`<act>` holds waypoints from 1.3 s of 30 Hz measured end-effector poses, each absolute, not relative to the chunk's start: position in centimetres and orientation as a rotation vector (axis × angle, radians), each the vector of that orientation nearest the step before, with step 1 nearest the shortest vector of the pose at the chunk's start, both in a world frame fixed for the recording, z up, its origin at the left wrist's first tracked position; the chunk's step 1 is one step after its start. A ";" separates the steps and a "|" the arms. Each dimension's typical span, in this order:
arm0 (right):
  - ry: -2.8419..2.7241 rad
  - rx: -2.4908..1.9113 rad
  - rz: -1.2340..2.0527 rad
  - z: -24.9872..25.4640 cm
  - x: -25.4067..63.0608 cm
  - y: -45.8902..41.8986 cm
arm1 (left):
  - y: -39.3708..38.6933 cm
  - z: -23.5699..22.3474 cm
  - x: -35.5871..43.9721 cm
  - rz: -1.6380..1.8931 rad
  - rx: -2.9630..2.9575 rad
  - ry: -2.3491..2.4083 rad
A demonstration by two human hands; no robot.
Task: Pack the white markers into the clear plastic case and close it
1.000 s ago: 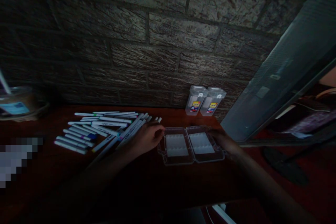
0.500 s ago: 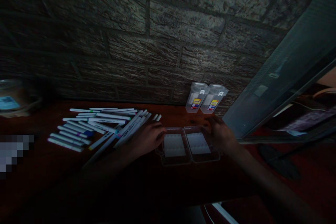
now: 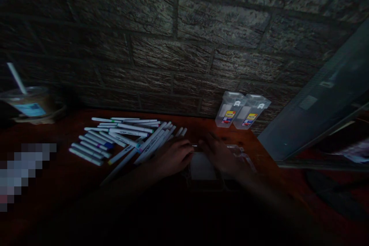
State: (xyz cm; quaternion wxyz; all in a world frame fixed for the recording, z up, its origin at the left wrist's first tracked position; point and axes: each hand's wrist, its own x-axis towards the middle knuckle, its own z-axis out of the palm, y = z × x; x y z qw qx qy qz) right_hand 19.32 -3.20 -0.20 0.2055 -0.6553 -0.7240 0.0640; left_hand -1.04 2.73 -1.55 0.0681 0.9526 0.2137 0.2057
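Observation:
A clear plastic case [image 3: 203, 167] with white ribbed inserts lies unfolded on the table, its halves side by side. My left hand [image 3: 175, 155] is at its far left corner, fingers curled closed on the rim. My right hand [image 3: 220, 155] reaches over the middle of the case, its fingers stretched out above the far edge and covering much of the right half. I make out nothing held in it. Beside my left hand lies a loose pile of white markers [image 3: 123, 134] with coloured bands. The light is very dim.
Two clear plastic containers [image 3: 227, 113] with yellow labels stand against the stone block wall [image 3: 155, 50]. A drink cup [image 3: 31, 103] with a straw sits on a holder at the left. The wooden table [image 3: 265, 152] ends at the right, by a grey post [image 3: 311, 96].
My right hand has moved left from the case's right edge to over its middle. My left hand stays at the left rim. The view has shifted slightly.

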 end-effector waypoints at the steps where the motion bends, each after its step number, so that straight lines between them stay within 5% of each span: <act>1: -2.032 -1.806 0.177 -0.7 19.5 -3.2 | 2.7 -1.6 -1.0 0.621 2.869 0.642; 16: -2.257 -1.809 -0.100 0.0 18.8 -4.0 | 2.5 -1.0 -0.8 0.637 2.923 0.708; 26: -2.171 -1.675 -0.087 2.7 18.2 -5.5 | 3.1 0.3 -0.1 1.000 2.617 0.740; 39: -2.178 -1.605 -0.102 2.5 18.3 -5.4 | 12.1 11.4 5.2 1.526 1.833 0.854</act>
